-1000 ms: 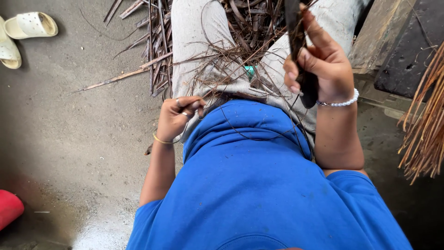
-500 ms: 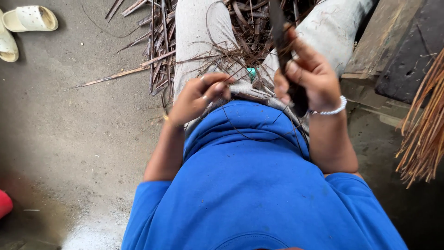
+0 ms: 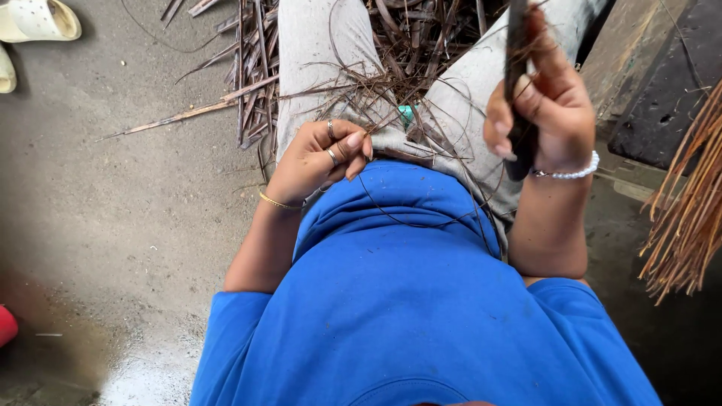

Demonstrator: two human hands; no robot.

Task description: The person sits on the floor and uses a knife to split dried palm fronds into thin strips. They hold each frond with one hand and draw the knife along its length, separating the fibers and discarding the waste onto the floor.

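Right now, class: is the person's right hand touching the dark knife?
Touching. The head view shows the right hand with its fingers wrapped around the dark knife, the handle end jutting out below the palm.

dry strips [image 3: 376,83] on lap (sandals [image 3: 34,22] far left)

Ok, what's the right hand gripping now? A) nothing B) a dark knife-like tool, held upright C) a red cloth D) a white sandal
B: the right hand is closed around a dark tool pointing up over the lap, while the left hand pinches thin strands.
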